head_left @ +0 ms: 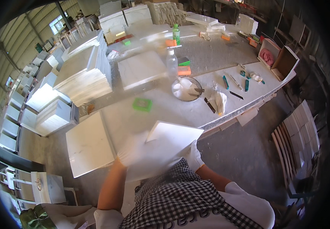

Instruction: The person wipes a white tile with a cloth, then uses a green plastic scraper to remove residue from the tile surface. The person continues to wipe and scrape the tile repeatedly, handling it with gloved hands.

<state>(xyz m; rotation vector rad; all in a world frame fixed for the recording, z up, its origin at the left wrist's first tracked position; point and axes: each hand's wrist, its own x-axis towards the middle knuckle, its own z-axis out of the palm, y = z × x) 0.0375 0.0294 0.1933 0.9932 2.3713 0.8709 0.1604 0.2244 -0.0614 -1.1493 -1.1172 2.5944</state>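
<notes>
A white marble tile (174, 135) is tilted up over the near edge of the worktable, in front of my checked apron. My right hand (194, 155), in a white glove, grips the tile's right edge. On the other side, my gloved left hand (126, 155) is beside the tile's lower left part. A pale haze smears that area, so its fingers and any contact with the tile cannot be made out. Just left of that hand, another white tile (89, 145) lies flat. Farther back on the table is a green block (142, 104).
A round bowl (187, 90) of white paste with a scraper stands beyond, near a clear bottle (171, 63) and a green bottle (176, 34). Blades and a white cloth (220, 102) lie to the right. Tall tile stacks (86, 72) rise at left; leaning slabs (298, 133) stand right.
</notes>
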